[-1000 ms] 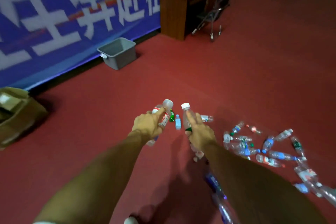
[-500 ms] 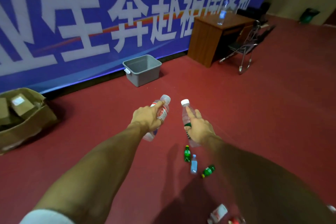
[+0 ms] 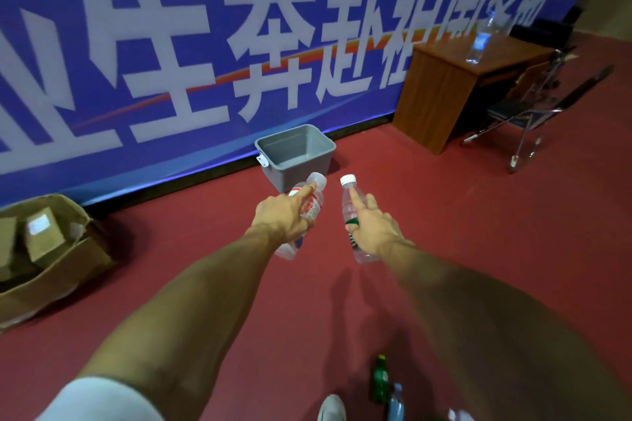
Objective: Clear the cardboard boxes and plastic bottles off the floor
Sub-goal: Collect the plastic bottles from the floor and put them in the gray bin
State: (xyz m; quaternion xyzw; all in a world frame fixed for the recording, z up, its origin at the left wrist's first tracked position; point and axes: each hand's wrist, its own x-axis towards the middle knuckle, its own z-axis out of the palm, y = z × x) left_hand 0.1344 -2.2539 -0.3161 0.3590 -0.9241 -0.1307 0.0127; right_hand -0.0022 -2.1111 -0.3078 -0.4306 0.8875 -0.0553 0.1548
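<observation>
My left hand (image 3: pixel 281 218) grips a clear plastic bottle with a red-and-white label (image 3: pixel 312 207), cap pointing up and away. My right hand (image 3: pixel 371 231) grips a second clear bottle with a green label and white cap (image 3: pixel 349 205). Both are held out in front of me above the red floor. A grey plastic bin (image 3: pixel 297 158) stands open just beyond them against the wall. A green bottle (image 3: pixel 380 378) and a pale blue bottle (image 3: pixel 396 402) lie on the floor near my white shoe (image 3: pixel 331 408).
A large open cardboard box (image 3: pixel 65 270) holding smaller boxes sits at the left by the blue banner wall. A wooden desk (image 3: pixel 448 85) with a water bottle (image 3: pixel 479 41) on it stands at the right, with a folding chair (image 3: pixel 533 113) beside it.
The view has come closer to the grey bin and the wall. The floor bottles have slid to the bottom edge of view. Both hands still hold their bottles.
</observation>
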